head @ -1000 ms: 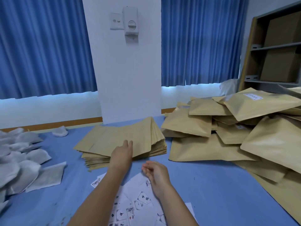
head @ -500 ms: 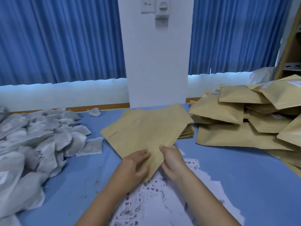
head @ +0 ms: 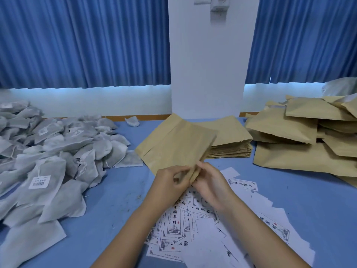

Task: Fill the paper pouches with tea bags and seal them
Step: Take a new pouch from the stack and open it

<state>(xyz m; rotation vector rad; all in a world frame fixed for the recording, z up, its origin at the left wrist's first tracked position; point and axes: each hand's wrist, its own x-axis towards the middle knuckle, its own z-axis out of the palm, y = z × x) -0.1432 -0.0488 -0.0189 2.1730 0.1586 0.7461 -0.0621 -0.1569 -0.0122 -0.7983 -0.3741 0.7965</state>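
Observation:
I hold one flat brown paper pouch (head: 174, 146) above the blue table, its near corner between both hands. My left hand (head: 170, 182) pinches that corner from the left and my right hand (head: 209, 181) pinches it from the right, fingers curled at the pouch mouth. Behind it lies a neat stack of empty pouches (head: 229, 142). A big heap of grey-white tea bags (head: 58, 151) covers the table's left side; some carry barcode labels.
Filled brown pouches (head: 301, 136) are piled at the right. White printed label sheets (head: 202, 219) lie scattered under my forearms. One loose tea bag (head: 132, 120) sits near the wall. A white pillar and blue curtains stand behind the table (head: 318, 194).
My left hand took a pouch off the stack and drew it toward me; now both hands pinch its near corner. The view has turned left, showing more of the tea bag heap.

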